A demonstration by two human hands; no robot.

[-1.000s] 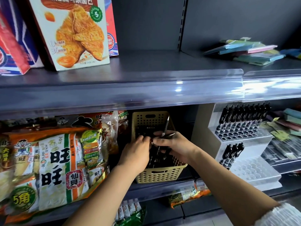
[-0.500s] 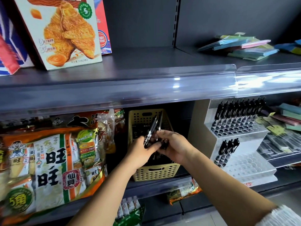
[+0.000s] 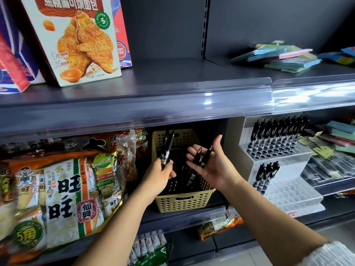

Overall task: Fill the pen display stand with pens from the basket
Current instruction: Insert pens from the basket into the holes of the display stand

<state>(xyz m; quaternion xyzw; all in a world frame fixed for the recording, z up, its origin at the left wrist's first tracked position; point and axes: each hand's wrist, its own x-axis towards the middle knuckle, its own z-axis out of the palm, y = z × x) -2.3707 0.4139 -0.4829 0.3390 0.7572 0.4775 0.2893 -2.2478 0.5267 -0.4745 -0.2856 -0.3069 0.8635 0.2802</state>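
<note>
Two batches of pens are out of the tan perforated plastic basket (image 3: 182, 205).

- Left hand (image 3: 160, 178): over the basket's left half, fingers curled round a small bundle of black click pens (image 3: 167, 152). Clip ends look to be up.
- Right hand (image 3: 211, 167): over the basket's right half, palm up, fingers spread. Two or so loose black pens (image 3: 203, 157) lie across the palm with nothing clamping them.
- More pens lie in the basket bottom, too dark to count.

The white-and-clear tiered plastic pen display stand (image 3: 284, 165) sits just right of the basket.
- Upper tier: the back row of pens (image 3: 278, 131) is seated and the front holes are open.
- Lower tier: three seated pens (image 3: 267, 172) at the end nearest the basket, the rest of the holes bare.

My read is that this step is sorting a handful before loading. To do it well:
- Curl the right fingers over the loose pens before moving off the basket, or they may roll off.
- Get all tips facing down first.
- Put one pen per hole, working away from the basket, so seated pens don't block the reach.
- Mind the shelf lip above the basket on the lift.
</note>
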